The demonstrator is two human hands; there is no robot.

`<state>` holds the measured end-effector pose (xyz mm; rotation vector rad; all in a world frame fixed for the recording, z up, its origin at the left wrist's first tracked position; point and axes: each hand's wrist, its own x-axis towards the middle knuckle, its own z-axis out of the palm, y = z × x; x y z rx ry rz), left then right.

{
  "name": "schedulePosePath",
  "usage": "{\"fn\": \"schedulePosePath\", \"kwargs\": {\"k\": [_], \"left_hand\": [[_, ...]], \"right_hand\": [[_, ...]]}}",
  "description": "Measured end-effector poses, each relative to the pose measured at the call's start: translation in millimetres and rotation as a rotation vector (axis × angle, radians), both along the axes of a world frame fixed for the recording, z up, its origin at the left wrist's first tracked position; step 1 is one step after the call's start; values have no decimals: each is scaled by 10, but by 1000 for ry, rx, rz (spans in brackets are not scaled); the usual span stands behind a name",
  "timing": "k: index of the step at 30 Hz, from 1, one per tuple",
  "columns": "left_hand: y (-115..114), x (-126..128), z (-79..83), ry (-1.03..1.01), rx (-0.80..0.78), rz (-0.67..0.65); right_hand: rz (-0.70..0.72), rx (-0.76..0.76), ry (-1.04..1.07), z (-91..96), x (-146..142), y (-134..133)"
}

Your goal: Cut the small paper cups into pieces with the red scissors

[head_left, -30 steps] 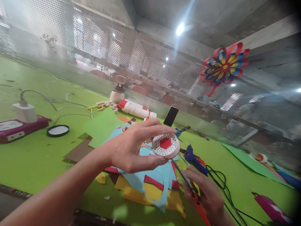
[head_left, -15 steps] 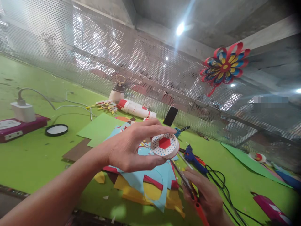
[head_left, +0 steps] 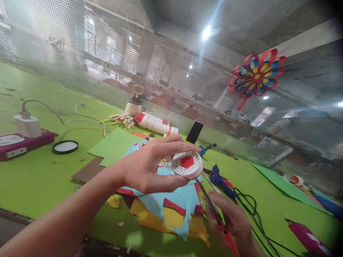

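Observation:
Between the thumb and fingers of my left hand point(head_left: 148, 164) is a round white paper disc point(head_left: 187, 165) with blue dots and a red hexagon in its middle. It is held tilted, its face toward me. My right hand point(head_left: 229, 217) grips scissors point(head_left: 223, 228) with red-orange handles. The scissor blades are spread apart and point up at the disc's lower right edge. Beneath both hands lies a pile of cut light-blue paper point(head_left: 158, 203), with yellow paper point(head_left: 150, 221) under it.
A blue glue gun point(head_left: 221, 182) with a black cord lies to the right. Behind are a white-and-red paper tube point(head_left: 155, 123), a spray bottle point(head_left: 134, 103) and a phone point(head_left: 194, 132). On the left stand a purple power strip point(head_left: 29, 145) and a black-rimmed round piece point(head_left: 65, 147). A paper flower point(head_left: 256, 76) hangs above.
The disc and the scissors have shifted very slightly to the left. My left hand keeps its hold, and the things on the table stay where they were.

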<state>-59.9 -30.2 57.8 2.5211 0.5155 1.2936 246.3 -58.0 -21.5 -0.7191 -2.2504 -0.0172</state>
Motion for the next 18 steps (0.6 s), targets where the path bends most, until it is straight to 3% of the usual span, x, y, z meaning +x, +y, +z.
{"fn": "schedulePosePath", "kwargs": {"k": [6, 18], "left_hand": [[13, 6, -18, 4, -25, 11], [47, -5, -59, -3, -64, 37]], "right_hand": [[-17, 60, -61, -47, 63, 23], [18, -6, -61, 10, -15, -11]]}}
